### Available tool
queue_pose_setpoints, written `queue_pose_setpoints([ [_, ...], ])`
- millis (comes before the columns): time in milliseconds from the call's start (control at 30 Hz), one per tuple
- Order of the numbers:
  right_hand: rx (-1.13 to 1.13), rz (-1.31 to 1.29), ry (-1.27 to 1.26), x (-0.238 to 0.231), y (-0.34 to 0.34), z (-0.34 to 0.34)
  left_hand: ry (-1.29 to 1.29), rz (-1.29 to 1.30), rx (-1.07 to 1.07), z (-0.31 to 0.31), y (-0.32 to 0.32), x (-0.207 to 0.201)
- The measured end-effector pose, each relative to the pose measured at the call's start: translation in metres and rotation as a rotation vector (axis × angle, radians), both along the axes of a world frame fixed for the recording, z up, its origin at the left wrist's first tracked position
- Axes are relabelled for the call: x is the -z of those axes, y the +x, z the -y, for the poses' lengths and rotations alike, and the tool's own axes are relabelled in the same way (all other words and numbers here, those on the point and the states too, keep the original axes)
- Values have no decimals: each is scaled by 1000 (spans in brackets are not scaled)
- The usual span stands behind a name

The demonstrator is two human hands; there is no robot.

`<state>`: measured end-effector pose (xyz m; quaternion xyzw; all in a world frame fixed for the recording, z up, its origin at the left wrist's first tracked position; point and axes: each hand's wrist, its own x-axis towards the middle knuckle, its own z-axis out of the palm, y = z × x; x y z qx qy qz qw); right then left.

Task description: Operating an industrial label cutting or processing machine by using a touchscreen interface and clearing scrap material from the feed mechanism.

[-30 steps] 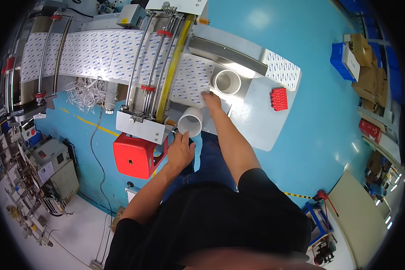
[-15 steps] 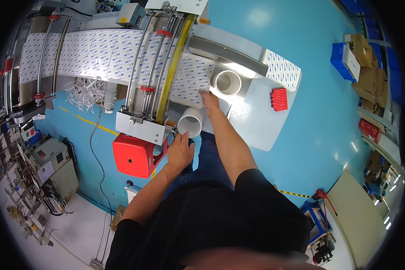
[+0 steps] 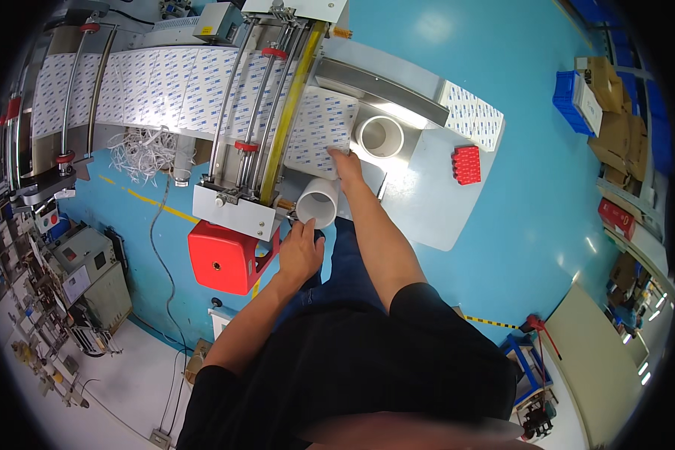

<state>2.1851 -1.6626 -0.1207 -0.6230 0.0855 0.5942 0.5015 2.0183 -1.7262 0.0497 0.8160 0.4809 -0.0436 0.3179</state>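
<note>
A white sheet with a blue printed pattern (image 3: 319,124) lies on the metal bed just right of the roller machine's yellow bar. My right hand (image 3: 346,169) is closed at the sheet's near right corner, with its fingertips over the edge. Nearer to me, a white tube (image 3: 319,201) stands at the bed's front edge, its round mouth facing up. My left hand (image 3: 301,253) reaches to that tube's near rim, fingers stretched out and thumb apart. Beyond my right hand is a second white tube (image 3: 380,137), standing on the metal.
The roller machine (image 3: 255,127) carries a long printed web (image 3: 150,86) on the left. A metal bar (image 3: 382,91) crosses behind the far tube. On the right of the table are a red block (image 3: 466,165) and a stack of printed sheets (image 3: 470,116). A red stool (image 3: 221,259) stands below the machine.
My right hand has shifted slightly left along the sheet's corner. My left hand stays at the near tube, and both tubes keep their places.
</note>
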Motion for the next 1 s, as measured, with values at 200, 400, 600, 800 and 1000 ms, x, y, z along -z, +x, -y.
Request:
queue_pose_setpoints([
  [200, -31, -66, -3, -3, 11, -2, 5, 5, -7, 1, 0, 0],
  [400, -111, -172, 55, -6, 21, -7, 1, -2, -16, 1, 2, -1],
  [600, -75, -200, 160, 11, 15, -7, 7, -9, -18, 1, 4, -1],
  [800, -37, 172, 106, -18, -2, -13, 14, -13, -45, 4, 0, 2],
  [1000, -104, 437, -31, -58, -11, -15, -13, 2, -64, 3, 2, -3],
])
